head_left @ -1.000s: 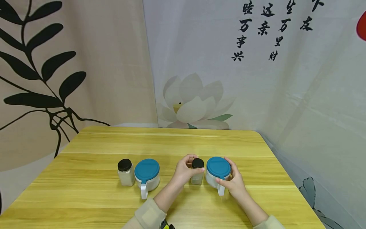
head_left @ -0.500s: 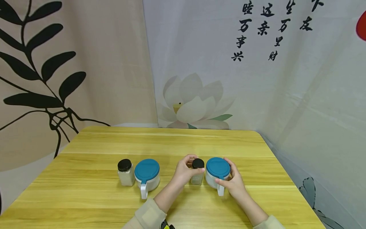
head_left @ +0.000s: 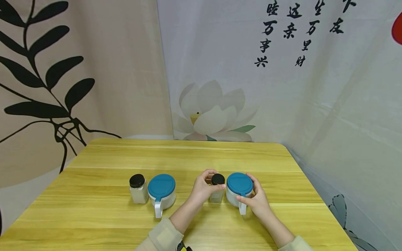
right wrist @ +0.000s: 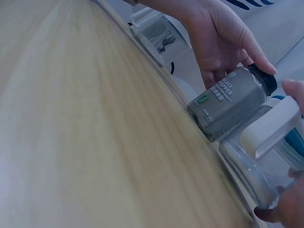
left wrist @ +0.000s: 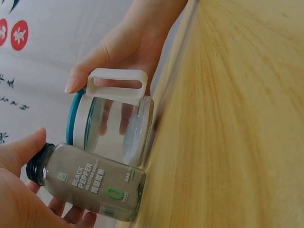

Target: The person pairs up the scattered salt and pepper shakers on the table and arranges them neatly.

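In the head view, my left hand (head_left: 202,188) holds a pepper jar (head_left: 216,196) by its black cap, thumb in front and fingers behind. The label reads "BLACK PEPPER" on this jar (left wrist: 95,183) in the left wrist view. Just to its right, my right hand (head_left: 259,198) grips a clear seasoning pot (head_left: 232,198) with a blue lid and a white handle, thumb near the handle and fingers round the far side. Both containers stand upright on the wooden table (head_left: 176,157), close side by side. Part of the right hand is cut off in the right wrist view.
Left of my left arm stand a second black-capped jar (head_left: 138,193) with pale contents and a second blue-lidded pot (head_left: 161,188), side by side. A printed cloth backdrop (head_left: 125,69) hangs behind the table's far edge.
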The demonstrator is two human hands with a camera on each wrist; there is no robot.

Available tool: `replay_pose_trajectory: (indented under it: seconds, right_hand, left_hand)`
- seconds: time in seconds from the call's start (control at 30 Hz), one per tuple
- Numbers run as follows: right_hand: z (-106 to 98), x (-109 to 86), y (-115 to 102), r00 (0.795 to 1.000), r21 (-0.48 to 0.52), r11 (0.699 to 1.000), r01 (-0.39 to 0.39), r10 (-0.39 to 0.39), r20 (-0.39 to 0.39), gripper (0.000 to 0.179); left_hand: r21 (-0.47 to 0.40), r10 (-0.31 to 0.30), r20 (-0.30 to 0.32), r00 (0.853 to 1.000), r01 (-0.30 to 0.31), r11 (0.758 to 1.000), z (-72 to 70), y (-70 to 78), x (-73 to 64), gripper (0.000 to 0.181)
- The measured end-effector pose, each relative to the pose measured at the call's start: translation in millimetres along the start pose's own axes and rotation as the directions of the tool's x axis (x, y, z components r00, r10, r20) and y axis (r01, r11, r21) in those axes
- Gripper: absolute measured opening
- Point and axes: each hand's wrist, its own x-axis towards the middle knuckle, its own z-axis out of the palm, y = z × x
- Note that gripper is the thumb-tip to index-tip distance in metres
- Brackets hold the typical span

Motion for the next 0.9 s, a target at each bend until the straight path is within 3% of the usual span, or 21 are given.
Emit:
replay_pose_trajectory:
  seconds: [0.9]
  right_hand:
    - [-1.2,1.4,0.2,1.000,0.003,1.000,-0.025,0.025,0.017,0.087]
  left_hand:
    - [0.006,0.004,-0.002,1.000,-0.004,1.000,0.7,-0.2,-0.1,0.049]
